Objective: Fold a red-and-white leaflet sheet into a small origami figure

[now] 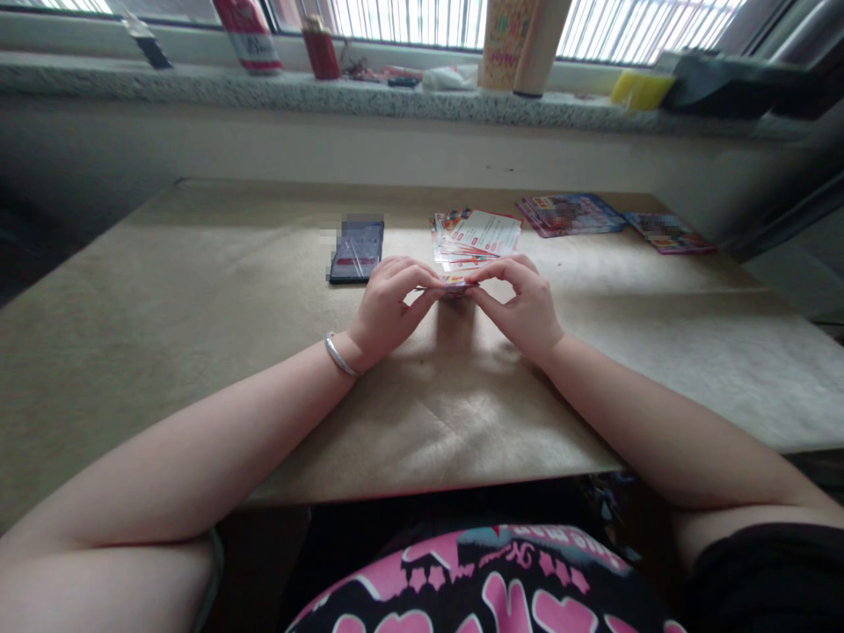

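Observation:
Over the middle of the table, my left hand (397, 303) and my right hand (518, 299) pinch the two ends of a small, thin card (454, 283) between thumbs and fingers. It is seen nearly edge-on, with some red and yellow showing, and I cannot tell whether it is one card or more. Just beyond my fingers lies a fanned pile of printed cards (484, 233), white with red marks. A dark smartphone (360, 251) rests on the table close to my left hand. A silver bangle (341, 356) is around my left wrist.
Colourful packets (573, 214) lie at the back right of the table (217, 352), with another packet (669, 232) beside them. Along the stone windowsill (369, 98) stand a pink-red can (247, 35), a red bottle (320, 48), tall tan containers (520, 44) and a yellow object (642, 89).

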`<state>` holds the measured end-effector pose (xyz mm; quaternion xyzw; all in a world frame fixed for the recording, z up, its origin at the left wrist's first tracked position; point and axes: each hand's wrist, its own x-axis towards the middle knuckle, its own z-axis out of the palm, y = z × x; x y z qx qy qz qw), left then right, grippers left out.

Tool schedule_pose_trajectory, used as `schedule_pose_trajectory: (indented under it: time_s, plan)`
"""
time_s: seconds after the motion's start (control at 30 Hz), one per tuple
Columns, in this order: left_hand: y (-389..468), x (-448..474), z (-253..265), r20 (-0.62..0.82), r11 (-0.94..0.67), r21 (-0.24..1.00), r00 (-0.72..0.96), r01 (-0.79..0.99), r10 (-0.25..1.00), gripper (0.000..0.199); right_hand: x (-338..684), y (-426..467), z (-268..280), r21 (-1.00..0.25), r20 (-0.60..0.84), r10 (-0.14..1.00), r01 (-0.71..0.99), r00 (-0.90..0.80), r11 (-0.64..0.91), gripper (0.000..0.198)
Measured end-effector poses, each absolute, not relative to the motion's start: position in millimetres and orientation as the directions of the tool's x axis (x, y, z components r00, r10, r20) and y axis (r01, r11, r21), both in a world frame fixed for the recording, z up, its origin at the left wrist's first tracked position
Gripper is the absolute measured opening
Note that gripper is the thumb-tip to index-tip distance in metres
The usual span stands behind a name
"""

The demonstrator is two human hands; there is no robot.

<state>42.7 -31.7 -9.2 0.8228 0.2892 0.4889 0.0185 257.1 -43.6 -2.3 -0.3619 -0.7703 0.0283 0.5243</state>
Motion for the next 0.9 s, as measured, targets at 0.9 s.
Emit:
schedule_pose_trajectory:
  time_s: [0.9]
  plan:
    - [-36.3, 44.3, -7.5, 0.777, -0.765, -0.018, 0.490, 0.644, 0.395, 0.020, 247.3, -50.7, -2.8, -0.190, 0.793, 0.483, 0.603, -0.371, 0.775, 0.008]
